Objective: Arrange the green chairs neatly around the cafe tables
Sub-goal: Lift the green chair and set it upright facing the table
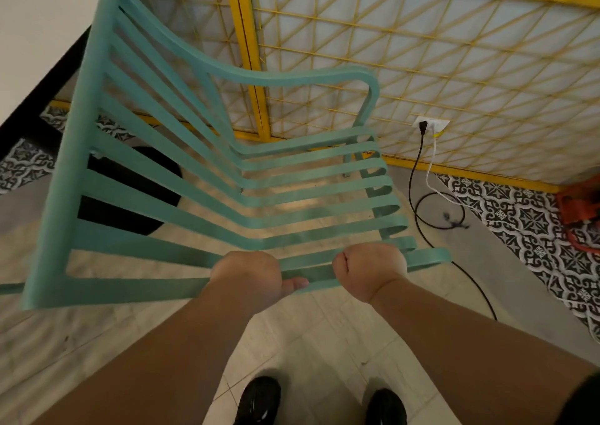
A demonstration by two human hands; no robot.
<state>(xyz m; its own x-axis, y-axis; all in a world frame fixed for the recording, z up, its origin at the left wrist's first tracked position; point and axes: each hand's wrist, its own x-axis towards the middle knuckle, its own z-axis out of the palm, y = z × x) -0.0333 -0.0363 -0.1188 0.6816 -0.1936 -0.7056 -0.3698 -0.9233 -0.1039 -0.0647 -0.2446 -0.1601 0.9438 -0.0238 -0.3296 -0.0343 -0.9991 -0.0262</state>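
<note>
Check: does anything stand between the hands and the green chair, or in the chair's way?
The left hand and right hand grip the green chair; nothing lies between. A black cable loops on the floor just right of it.

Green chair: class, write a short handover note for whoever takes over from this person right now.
Left hand: grips the slats on the green chair's near side.
Right hand: grips the same side, just beside the left.
Chair: tilted in front of the person, close to the yellow lattice screen. A black cable runs across the floor beyond it.
Done: chair is in both hands.
Left: carry it to a table, set it upright and tuck it in. Mind the cable. No tabletop is clearly in view.
</note>
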